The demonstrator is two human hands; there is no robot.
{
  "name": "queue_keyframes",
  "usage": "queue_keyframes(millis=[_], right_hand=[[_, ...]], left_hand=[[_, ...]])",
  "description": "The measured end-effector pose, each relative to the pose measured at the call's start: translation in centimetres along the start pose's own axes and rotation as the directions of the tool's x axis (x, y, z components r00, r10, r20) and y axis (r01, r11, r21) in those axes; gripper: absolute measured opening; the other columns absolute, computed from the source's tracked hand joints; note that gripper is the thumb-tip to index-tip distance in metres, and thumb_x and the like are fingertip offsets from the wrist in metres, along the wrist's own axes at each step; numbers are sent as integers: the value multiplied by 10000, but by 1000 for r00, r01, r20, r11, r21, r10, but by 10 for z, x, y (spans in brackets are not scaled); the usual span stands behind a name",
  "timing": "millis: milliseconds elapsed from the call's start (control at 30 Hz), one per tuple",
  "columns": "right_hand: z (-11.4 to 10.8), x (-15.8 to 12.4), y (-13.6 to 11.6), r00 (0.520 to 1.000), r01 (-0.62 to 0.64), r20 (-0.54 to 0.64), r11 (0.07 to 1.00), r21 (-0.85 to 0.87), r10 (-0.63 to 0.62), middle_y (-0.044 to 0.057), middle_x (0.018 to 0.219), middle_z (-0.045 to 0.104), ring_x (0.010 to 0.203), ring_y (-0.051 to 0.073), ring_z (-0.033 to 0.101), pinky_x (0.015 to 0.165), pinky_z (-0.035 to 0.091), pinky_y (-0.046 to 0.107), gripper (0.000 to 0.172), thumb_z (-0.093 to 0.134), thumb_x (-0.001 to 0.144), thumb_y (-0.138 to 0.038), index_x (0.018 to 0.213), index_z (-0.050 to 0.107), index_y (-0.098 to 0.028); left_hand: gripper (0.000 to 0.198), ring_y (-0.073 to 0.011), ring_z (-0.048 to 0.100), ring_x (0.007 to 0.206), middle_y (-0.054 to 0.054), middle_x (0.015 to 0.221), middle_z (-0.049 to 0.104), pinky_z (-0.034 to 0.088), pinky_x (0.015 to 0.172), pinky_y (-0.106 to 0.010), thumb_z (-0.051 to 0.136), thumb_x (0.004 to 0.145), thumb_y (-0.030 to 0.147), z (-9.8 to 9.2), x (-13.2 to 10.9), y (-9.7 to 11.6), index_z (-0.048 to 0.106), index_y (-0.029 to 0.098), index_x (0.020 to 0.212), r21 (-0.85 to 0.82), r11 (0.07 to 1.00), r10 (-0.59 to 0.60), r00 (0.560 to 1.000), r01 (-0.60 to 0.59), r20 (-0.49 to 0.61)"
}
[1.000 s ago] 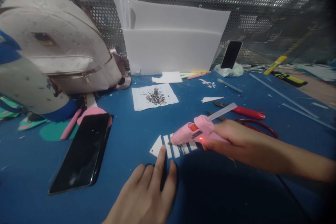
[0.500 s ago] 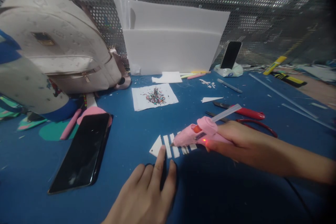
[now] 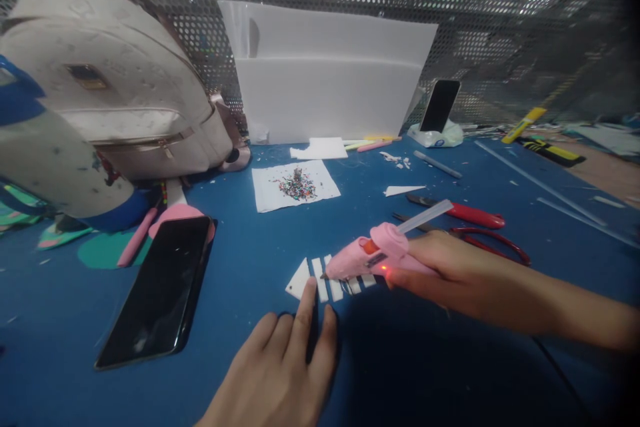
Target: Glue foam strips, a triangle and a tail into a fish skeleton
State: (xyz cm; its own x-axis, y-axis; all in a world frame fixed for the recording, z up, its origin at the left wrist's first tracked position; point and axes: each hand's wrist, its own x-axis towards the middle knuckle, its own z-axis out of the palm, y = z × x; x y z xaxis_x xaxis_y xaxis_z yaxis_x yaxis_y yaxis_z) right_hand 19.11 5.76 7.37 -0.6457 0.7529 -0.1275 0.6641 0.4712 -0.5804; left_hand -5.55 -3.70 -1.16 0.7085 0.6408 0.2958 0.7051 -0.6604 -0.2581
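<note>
A pink hot glue gun is gripped in my right hand; its red light is lit and a clear glue stick juts from the back. The nozzle is over the gap between the first two of several white strips, laid in a row. At the row's left end lies a white triangle with a small dark dot. My left hand holds nothing; its index finger stretches to the triangle and the first strip, the thumb is apart. The gun hides part of the row.
A black phone lies at left beside a bottle and a backpack. Behind are paper with colourful bits and an upright white board. Red-handled pliers lie beyond my right hand, a box cutter farther right.
The glue gun in my right hand has shifted slightly left, its nozzle moving from the second strip to the gap by the first. My left hand has barely moved.
</note>
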Motion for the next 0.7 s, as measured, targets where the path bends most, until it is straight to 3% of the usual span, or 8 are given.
queue_keyframes(millis=[233,500,700], right_hand=[[-1,2,-1,1000,-15,-27,1000,-21,14,6,663,590,588,146,511,544,374,255,480,414,961,-568,814,671,-190],[-10,-3,-5,996,56,66,998,19,-57,29,915,708,863,202,637,770,479,276,326,467,969,-439,973,716,-229],[-9,-6,-3,999,0,36,1000,-5,0,10,633,607,632,173,571,605,443,256,412,499,944,-518,774,690,-195]], left_hand=[[392,-256,691,681,-385,1290,556,545,578,-369,440,887,144,0,1,1,565,29,1241,9,1000,-5,1000,5,12],[394,-240,671,643,-378,1267,579,538,559,-365,451,868,132,-1,1,2,567,31,1230,4,1000,-6,1000,5,4],[399,-228,659,641,-357,1270,591,529,570,-353,454,869,132,0,2,1,567,41,1240,12,1000,0,1000,0,15]])
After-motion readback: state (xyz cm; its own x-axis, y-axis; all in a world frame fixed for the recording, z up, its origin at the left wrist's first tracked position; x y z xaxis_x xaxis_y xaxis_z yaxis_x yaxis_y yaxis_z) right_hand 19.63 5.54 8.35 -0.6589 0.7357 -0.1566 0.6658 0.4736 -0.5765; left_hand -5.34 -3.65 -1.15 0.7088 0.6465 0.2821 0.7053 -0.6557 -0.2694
